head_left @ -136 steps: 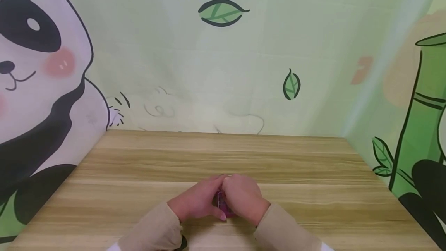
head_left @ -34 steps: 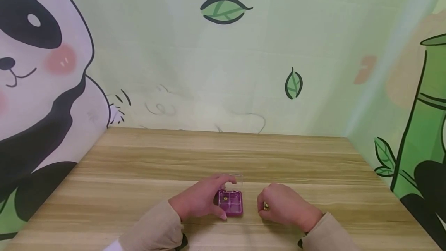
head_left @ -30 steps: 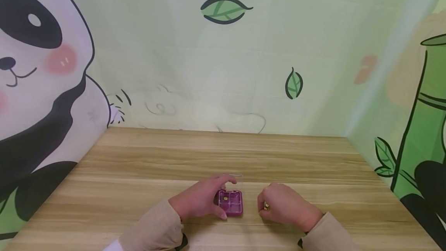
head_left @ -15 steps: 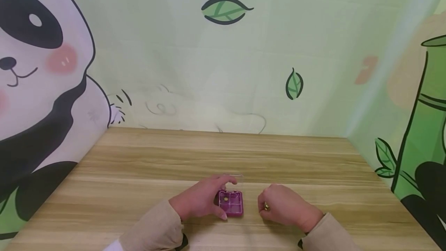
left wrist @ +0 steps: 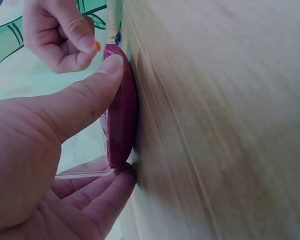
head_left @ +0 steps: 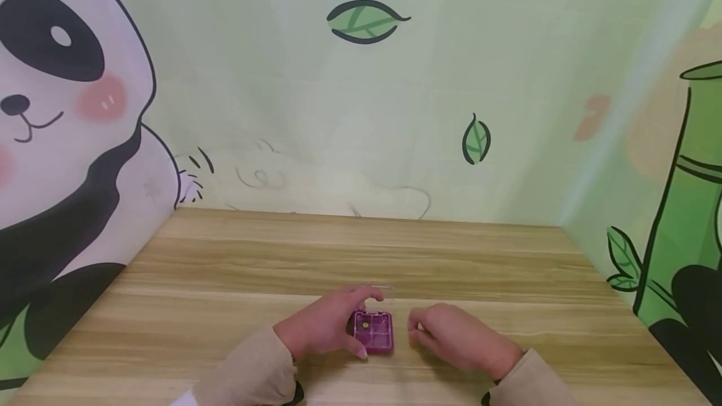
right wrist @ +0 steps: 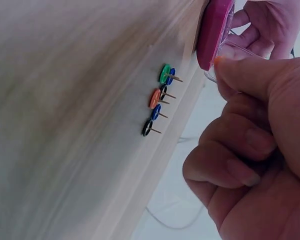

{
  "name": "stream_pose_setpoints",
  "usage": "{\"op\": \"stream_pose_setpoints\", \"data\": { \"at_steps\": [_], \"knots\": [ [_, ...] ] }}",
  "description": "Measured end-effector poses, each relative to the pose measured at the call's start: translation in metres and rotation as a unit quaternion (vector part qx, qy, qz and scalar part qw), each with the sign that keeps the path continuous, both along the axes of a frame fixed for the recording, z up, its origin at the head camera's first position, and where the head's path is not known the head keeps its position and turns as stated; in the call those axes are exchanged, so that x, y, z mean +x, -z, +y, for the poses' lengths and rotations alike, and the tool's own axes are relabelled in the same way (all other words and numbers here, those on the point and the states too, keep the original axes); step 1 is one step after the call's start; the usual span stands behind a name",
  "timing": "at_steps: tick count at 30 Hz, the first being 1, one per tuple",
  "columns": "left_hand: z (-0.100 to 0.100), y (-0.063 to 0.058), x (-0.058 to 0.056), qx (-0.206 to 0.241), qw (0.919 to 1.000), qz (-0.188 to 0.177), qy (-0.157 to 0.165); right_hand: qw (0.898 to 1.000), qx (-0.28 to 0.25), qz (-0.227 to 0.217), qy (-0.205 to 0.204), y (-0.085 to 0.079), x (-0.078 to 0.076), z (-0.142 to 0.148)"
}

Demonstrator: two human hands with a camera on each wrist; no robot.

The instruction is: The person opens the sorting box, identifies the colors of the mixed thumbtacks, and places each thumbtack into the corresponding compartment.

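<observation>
In the head view my left hand [head_left: 324,324] holds a small purple compartment box [head_left: 385,351] at its left side, thumb at the front, fingers at the back by the hinge. The clear lid [left wrist: 85,174] stands raised. A small gold-coloured thing [head_left: 365,324] lies in the back left compartment. Just right of the box, my right hand [head_left: 457,334] pinches a small orange thing, apparently a thumbtack [right wrist: 218,60], mostly hidden by thumb and finger. Past the box in the right wrist view, several thumbtacks lie on the table, pins up, among them a green thumbtack [right wrist: 164,73] and a black thumbtack [right wrist: 147,127].
The wooden table [head_left: 225,255] reaches back to a cloth backdrop [head_left: 271,80] printed with pandas, leaves and bamboo. In the head view the right hand hides the loose thumbtacks.
Earlier both hands covered the box; since then its lid was raised and the right hand moved off to the right. In the last half second the right hand shifted slightly left toward the box.
</observation>
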State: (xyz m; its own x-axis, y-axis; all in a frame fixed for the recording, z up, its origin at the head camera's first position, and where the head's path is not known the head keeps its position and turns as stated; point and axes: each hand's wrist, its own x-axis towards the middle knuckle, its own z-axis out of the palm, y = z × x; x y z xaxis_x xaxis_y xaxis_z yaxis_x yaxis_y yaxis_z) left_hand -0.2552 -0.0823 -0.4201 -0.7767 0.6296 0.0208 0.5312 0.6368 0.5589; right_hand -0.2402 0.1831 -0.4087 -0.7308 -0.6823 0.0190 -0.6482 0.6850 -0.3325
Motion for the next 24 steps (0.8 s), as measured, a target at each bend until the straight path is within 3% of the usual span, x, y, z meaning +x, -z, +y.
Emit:
{"op": "stream_pose_setpoints", "data": {
  "at_steps": [10, 24],
  "knots": [
    [-0.0001, 0.0010, -0.0010, -0.004, 1.0000, -0.001, 0.002, 0.988, -0.099, -0.116, 0.034, 0.0035, -0.0063, -0.0015],
    [-0.0002, 0.0023, -0.0018, -0.003, 1.0000, 0.007, 0.003, 0.974, -0.180, -0.139, 0.013, 0.0091, -0.0075, -0.0034]
  ]
}}
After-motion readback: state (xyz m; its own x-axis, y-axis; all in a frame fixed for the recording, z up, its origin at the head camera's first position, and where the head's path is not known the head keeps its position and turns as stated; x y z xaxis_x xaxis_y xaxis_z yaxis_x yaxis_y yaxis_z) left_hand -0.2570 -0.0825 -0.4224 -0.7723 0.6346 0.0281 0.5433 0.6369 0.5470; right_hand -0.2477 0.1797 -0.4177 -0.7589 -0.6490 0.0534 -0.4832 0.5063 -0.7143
